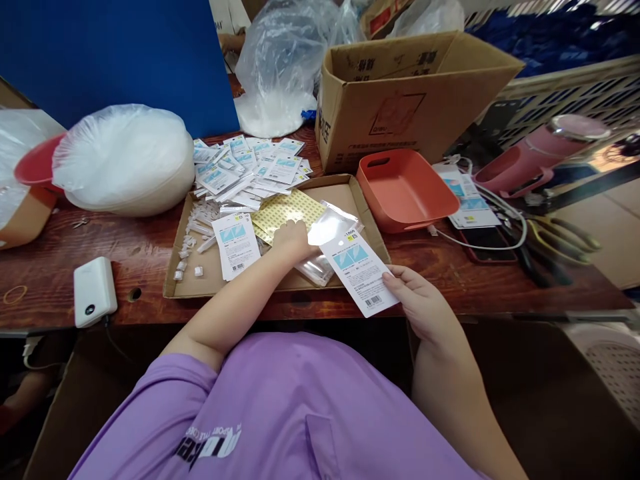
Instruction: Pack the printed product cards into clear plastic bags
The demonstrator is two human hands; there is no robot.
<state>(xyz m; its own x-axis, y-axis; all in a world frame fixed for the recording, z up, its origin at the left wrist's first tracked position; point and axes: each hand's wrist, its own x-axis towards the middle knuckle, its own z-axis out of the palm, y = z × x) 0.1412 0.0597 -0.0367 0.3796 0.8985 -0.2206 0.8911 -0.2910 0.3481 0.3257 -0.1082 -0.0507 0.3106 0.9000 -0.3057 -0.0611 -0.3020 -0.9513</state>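
My right hand [417,297] pinches the lower right edge of a white printed card [361,272] with blue pictures and a barcode, tilted above the front of a shallow cardboard tray [367,200]. Over the tray's middle, my left hand [291,239] is closed, its fingertips hidden. It is nearest to yellow patterned sheets [295,205] and glossy clear plastic bags [316,268]. A small stack of similar cards [237,247] lies left of that hand. Small clear-and-white pieces [199,271] are scattered along the tray's left side.
Bagged cards [250,163] pile up behind the tray. An orange bin [407,190] and a cardboard box [400,113] stand to the right. On the left are a bowl covered in plastic [125,160] and a white power bank [95,291]. Pliers [560,240] lie far right.
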